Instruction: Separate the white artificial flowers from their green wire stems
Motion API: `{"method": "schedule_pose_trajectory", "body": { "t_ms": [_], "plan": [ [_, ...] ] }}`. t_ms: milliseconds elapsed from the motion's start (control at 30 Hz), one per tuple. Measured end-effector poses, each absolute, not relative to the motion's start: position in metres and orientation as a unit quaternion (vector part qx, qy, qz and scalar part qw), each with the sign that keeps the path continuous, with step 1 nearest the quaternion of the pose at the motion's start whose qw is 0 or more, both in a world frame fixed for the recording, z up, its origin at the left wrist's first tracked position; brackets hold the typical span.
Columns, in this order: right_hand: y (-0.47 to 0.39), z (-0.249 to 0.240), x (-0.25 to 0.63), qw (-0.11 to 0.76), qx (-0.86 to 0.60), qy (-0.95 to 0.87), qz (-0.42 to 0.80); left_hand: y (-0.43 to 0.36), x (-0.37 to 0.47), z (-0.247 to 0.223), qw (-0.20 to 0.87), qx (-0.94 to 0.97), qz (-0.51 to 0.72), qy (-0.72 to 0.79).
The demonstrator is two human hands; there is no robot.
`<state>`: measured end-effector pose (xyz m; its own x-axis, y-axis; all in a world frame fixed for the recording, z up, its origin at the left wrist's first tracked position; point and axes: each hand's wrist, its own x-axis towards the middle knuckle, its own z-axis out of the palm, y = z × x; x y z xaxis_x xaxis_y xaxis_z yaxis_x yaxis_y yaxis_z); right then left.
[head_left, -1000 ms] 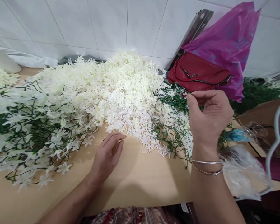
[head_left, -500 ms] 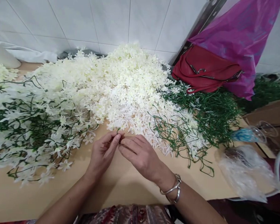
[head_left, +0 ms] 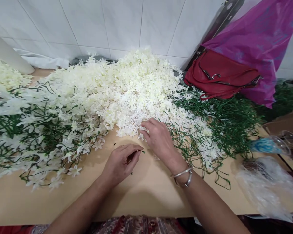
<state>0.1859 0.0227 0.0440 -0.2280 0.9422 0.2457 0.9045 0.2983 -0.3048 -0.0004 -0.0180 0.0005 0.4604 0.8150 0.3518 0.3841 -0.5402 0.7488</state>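
My left hand [head_left: 120, 164] is closed over the bare table, with a thin green plastic stem [head_left: 143, 151] pinched between thumb and fingers. The stem's tip sticks out to the right; most of it is hidden in the palm. My right hand [head_left: 158, 138] reaches to the near edge of the loose white flower stamens [head_left: 133, 121], thumb and forefinger a little apart at the strands. Behind them rises a heap of cream-white artificial petals [head_left: 141, 78]. Loose green stems [head_left: 185, 141] lie just right of my right hand.
White artificial flowers on green stems [head_left: 63, 144] are piled at the left. A red handbag [head_left: 222, 74], a purple plastic bag [head_left: 261, 39] and more green stems [head_left: 236, 120] stand at the right. A clear plastic bag [head_left: 268, 185] lies at the table's right end, before a tiled wall [head_left: 122, 26].
My hands have moved apart. The right hand has let go of the stem and gone forward to the white stamens; the left hand keeps the stem, slightly nearer me. The view has shifted a little.
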Motion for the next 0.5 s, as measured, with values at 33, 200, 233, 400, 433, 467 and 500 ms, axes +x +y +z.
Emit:
{"method": "schedule_pose_trajectory", "body": {
  "t_ms": [33,200,233,400,433,467,500],
  "plan": [
    [0.027,0.042,0.183,0.170,-0.600,-0.781,0.036,-0.018,0.000,0.001,0.296,0.801,0.364,0.372],
    [0.036,0.045,0.193,0.177,-0.634,-0.752,0.036,-0.016,-0.001,0.001,0.300,0.782,0.400,0.372],
    [0.035,0.048,0.199,0.202,-0.638,-0.741,0.048,-0.016,-0.001,0.001,0.299,0.778,0.403,0.378],
    [0.020,0.065,0.222,0.334,-0.636,-0.685,0.121,-0.016,-0.001,-0.001,0.253,0.748,0.433,0.435],
    [0.017,0.067,0.224,0.345,-0.634,-0.682,0.121,-0.016,-0.002,-0.002,0.238,0.737,0.443,0.450],
    [0.013,0.068,0.224,0.351,-0.633,-0.680,0.116,-0.016,-0.002,-0.002,0.222,0.728,0.452,0.466],
    [0.009,0.069,0.223,0.354,-0.634,-0.679,0.109,-0.015,-0.003,-0.002,0.205,0.719,0.457,0.481]
  ]
}}
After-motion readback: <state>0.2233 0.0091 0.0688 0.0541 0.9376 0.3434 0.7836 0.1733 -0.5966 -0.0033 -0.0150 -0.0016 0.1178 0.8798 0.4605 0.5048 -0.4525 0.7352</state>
